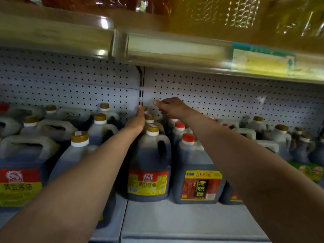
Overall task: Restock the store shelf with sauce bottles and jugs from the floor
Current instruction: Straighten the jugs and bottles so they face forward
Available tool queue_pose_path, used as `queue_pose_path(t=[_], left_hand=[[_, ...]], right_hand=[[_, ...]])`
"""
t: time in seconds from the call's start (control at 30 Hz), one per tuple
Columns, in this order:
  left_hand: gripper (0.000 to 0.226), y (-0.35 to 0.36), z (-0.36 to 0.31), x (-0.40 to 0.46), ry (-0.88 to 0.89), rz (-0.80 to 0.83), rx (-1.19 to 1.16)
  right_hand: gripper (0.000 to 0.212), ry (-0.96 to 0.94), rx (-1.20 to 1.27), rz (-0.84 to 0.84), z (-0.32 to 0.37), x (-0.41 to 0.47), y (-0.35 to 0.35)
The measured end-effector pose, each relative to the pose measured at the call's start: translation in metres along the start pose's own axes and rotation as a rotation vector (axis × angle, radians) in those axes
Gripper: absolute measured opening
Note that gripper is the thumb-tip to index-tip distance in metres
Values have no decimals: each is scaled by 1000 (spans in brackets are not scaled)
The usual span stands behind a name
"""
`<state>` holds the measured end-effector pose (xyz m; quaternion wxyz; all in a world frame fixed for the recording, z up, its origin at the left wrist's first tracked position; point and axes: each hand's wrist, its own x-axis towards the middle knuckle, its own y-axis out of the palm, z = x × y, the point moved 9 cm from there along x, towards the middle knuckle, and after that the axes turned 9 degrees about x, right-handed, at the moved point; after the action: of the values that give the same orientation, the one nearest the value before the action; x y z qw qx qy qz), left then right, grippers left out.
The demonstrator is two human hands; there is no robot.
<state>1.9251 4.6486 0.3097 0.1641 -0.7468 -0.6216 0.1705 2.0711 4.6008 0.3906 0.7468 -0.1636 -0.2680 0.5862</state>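
Both my arms reach deep into a white shelf [184,220] full of dark sauce jugs. My left hand [137,120] lies flat, fingers straight, against the left side of a row of gold-capped jugs, near the rear ones. The front jug of that row [150,165] has a red and yellow label. My right hand [169,106] hovers above the rear jugs with fingers loosely bent and nothing visible in it. To the right stands a red-capped jug [194,171] with a dark red label, and more red caps behind it.
More gold-capped jugs [78,155] crowd the left bay. Smaller dark bottles [301,148] stand at the far right. A white pegboard back wall [219,95] closes the shelf. The upper shelf edge [175,51] hangs close overhead, carrying yellow oil bottles [219,13].
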Motion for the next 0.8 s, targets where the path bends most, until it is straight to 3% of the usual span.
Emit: queue_pose_path(t=[0.3, 0.5, 0.8], left_hand=[[101, 16, 27, 46, -133, -33, -201], [165, 51, 75, 141, -194, -17, -277], [153, 36, 55, 99, -136, -13, -131]], right_hand=[[65, 127, -26, 305, -24, 52, 41], [62, 210, 32, 376, -34, 63, 54], [44, 71, -58, 267, -29, 71, 47]])
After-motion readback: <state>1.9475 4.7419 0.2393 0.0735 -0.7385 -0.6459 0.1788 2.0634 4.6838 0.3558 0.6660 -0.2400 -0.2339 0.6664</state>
